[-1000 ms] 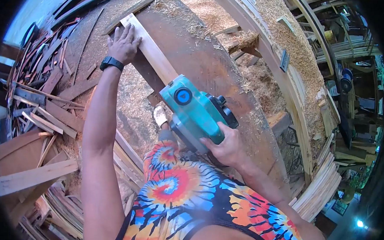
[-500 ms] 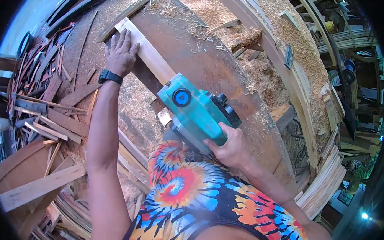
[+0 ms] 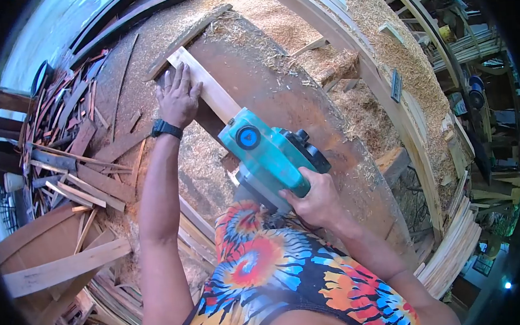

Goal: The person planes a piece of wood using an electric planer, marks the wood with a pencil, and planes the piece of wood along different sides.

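A pale wooden board [image 3: 212, 93] lies on the brown worktop [image 3: 255, 68], its far end by a wood strip [image 3: 191, 36] fixed across the top. My left hand [image 3: 178, 100] rests on the board's left edge near that end, fingers extended and slightly apart. A green power planer [image 3: 268, 153] sits over the near part of the board and hides it. My right hand [image 3: 315, 198] is wrapped round the planer's rear handle.
Wood shavings [image 3: 407, 55] cover the ground beyond the worktop. A long beam [image 3: 380, 91] with a dark metal piece [image 3: 396, 86] runs along the right. Scrap wood [image 3: 83, 148] is heaped at the left, and stacked strips [image 3: 452, 246] lie at the lower right.
The view has shifted, so the scene sits lower and further right. Both hands keep their places, the left on the board and the right on the planer, which shows little movement along the board.
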A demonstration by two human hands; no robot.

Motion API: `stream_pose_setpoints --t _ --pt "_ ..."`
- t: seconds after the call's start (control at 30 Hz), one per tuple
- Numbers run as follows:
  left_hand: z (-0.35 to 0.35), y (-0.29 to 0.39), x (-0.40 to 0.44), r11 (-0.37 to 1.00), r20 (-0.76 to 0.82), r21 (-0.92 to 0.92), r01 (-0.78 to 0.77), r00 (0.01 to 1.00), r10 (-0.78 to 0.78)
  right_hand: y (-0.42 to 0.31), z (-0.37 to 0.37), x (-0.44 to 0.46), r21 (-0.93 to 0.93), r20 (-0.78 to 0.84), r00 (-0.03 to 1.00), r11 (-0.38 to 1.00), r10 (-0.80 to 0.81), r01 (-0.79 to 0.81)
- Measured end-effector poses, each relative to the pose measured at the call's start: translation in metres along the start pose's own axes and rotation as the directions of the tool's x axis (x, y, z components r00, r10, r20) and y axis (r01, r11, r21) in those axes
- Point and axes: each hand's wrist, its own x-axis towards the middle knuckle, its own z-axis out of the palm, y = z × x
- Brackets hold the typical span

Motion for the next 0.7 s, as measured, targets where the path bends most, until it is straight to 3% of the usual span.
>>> stream_pose_setpoints --t 0.13,0.23,0.33,0.47,0.57,0.7 --pt "-0.006 -0.005 0.001 0.998 0.024 -0.066 -0.023 0.999 0.025 -0.003 0.005 0.020 -0.029 -0.013 1.000 0.999 -0.023 0.023" --pt "-0.017 -0.005 0.001 0.981 -0.067 -0.179 0.076 0.994 -0.089 -0.015 0.010 0.041 -0.036 -0.023 0.999 0.999 -0.037 0.036" --pt "-0.006 -0.030 -0.001 0.924 -0.332 -0.382 0.027 0.929 -0.164 -0.030 0.014 0.067 -0.063 -0.016 1.000 0.998 -0.023 0.022" --pt "-0.013 -0.050 -0.024 0.906 -0.300 -0.380 0.187 0.902 -0.311 -0.055 0.023 0.109 -0.035 -0.048 0.995 0.996 -0.089 0.087" --pt "-0.022 -0.060 -0.044 0.840 -0.179 -0.453 0.299 0.892 -0.414 -0.076 0.033 0.149 -0.081 -0.034 0.997 0.994 -0.075 0.072" --pt "-0.010 -0.095 -0.077 0.840 -0.123 -0.462 0.285 0.917 -0.379 -0.113 0.041 0.205 -0.132 -0.031 0.999 0.991 -0.041 0.037"
